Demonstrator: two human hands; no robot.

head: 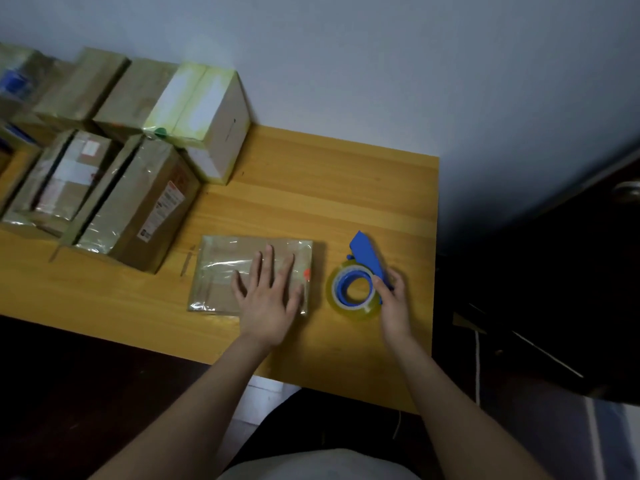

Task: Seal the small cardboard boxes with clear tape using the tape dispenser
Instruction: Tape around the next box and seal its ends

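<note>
Left hand lies flat with fingers spread, pressing the small cardboard box onto the desk. Right hand curls round the blue tape dispenser, just right of the box, whose long axis runs left to right.

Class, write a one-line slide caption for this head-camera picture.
The left hand rests flat on a taped cardboard box while the right hand grips the blue tape dispenser on the wooden table.

Wooden table carries flat box, tape dispenser; more boxes left.
</note>
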